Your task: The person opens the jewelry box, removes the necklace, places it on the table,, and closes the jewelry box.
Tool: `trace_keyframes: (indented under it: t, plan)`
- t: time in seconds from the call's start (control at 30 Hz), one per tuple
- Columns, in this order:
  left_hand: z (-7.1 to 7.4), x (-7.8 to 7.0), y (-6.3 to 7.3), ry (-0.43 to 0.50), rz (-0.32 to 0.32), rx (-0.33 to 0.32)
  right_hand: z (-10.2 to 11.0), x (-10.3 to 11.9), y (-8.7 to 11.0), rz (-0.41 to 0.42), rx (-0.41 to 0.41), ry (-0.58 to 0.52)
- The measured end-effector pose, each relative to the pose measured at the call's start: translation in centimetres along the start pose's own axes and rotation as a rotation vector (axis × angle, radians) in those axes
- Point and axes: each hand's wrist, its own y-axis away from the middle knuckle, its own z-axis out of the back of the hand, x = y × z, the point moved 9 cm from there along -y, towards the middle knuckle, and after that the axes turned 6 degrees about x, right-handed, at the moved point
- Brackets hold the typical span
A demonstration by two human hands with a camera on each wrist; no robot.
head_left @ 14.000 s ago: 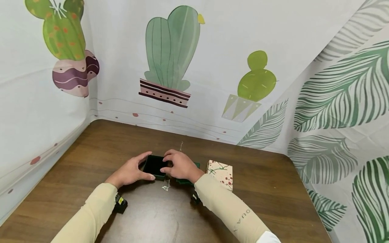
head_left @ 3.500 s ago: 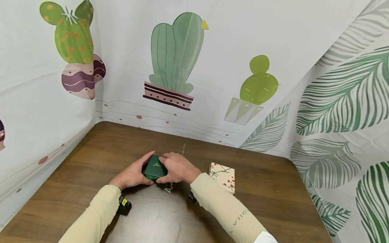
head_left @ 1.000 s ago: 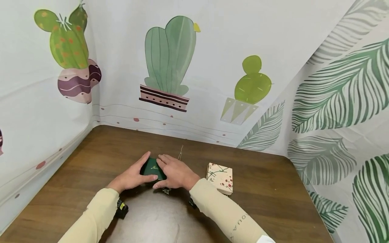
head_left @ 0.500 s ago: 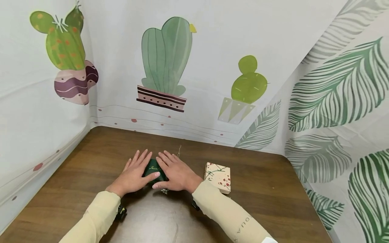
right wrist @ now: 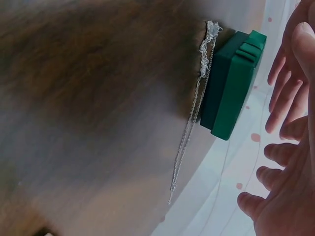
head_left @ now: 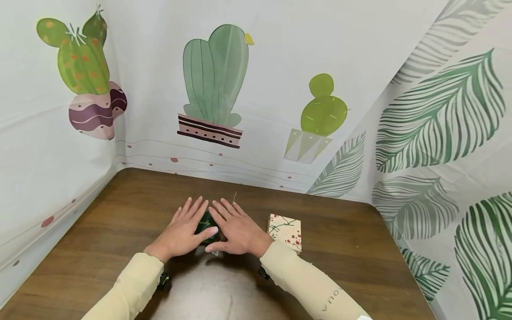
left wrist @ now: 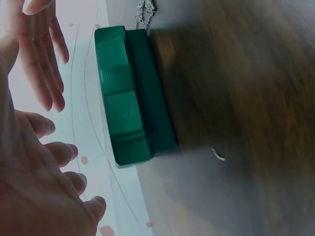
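A green jewelry box (head_left: 204, 224) with gold lettering stands on the table, its lid on, partly hidden under both hands. The left wrist view shows the box's ribbed lid side (left wrist: 120, 98) above a darker base. My left hand (head_left: 180, 233) hovers over the box's left side with fingers straight and spread. Over its right side is my right hand (head_left: 242, 231), fingers also straight. Both wrist views show the hands apart from the box, holding nothing. A silver chain necklace (right wrist: 187, 132) lies on the table alongside the box's right side.
A cream box with red blossoms (head_left: 285, 231) sits to the right of my right hand. The brown wooden table (head_left: 352, 258) meets a printed cloth backdrop (head_left: 276, 111) at the back and sides. A small curved pale mark (left wrist: 218, 154) shows on the tabletop.
Earlier the green box stood uncovered; its lid was then fitted on. Both hands have since released the box, and their fingers have straightened above it. The necklace and cream box stay put.
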Motion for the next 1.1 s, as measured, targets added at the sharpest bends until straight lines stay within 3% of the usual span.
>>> trace_keyframes:
  t: [0.43, 0.87, 1.1]
  plan:
    - [-0.4, -2.7, -0.5, -0.076, -0.017, 0.032, 1.0, -1.0, 2.6, -0.002, -0.032, 0.015]
    - [-3.1, -5.4, -1.8, -0.076, -0.073, 0.115, -0.1, -3.4, 5.3, -0.046, -0.023, 0.012]
    - [-4.3, -6.1, -2.3, -0.090, -0.083, 0.138, -0.4, -4.1, 6.4, -0.054, -0.031, -0.017]
